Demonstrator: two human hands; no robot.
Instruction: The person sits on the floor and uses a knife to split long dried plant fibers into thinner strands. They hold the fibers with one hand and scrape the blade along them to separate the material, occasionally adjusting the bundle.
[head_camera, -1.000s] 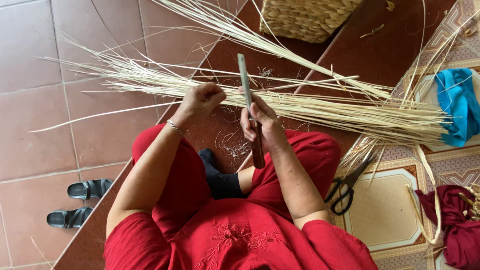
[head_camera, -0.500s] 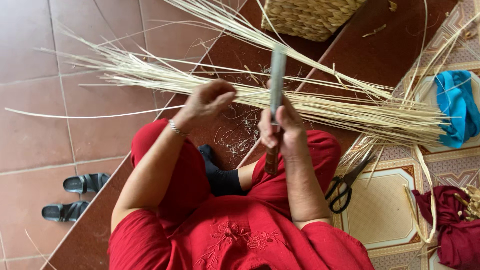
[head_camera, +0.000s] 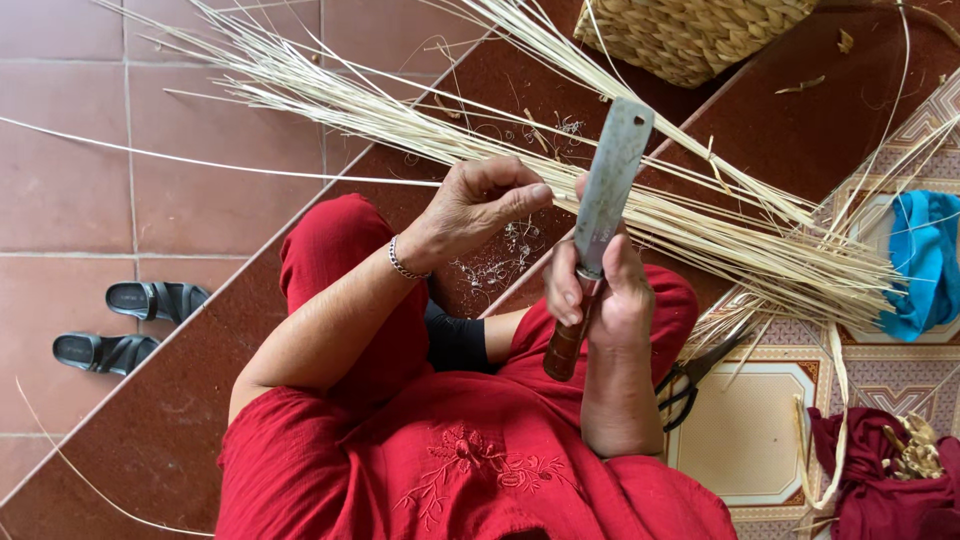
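Looking down from the head camera, much is cut off: the woven basket (head_camera: 690, 35) runs off the top edge, the dark red cloth (head_camera: 880, 480) off the lower right corner, and the long pale strips (head_camera: 520, 160) leave the frame at upper left and upper right. The scissors (head_camera: 695, 375) at right of centre are half hidden behind the person's red-clad knee and forearm. Whether a single strip is pinched in the fingers is hard to make out.

The left hand (head_camera: 475, 210), just above centre, is loosely curled, fingertips bent in toward the thumb, resting over the bundle of strips; I cannot tell what it grips, if anything. A thin bracelet (head_camera: 403, 265) circles its wrist.

The right hand (head_camera: 600, 295), at centre, is clenched around the brown handle of a broad knife (head_camera: 610, 190), whose grey blade points up toward the basket and lies across the strips. A blue cloth (head_camera: 925, 260) sits at the right edge, a pair of black sandals (head_camera: 125, 320) on the tiles at left.
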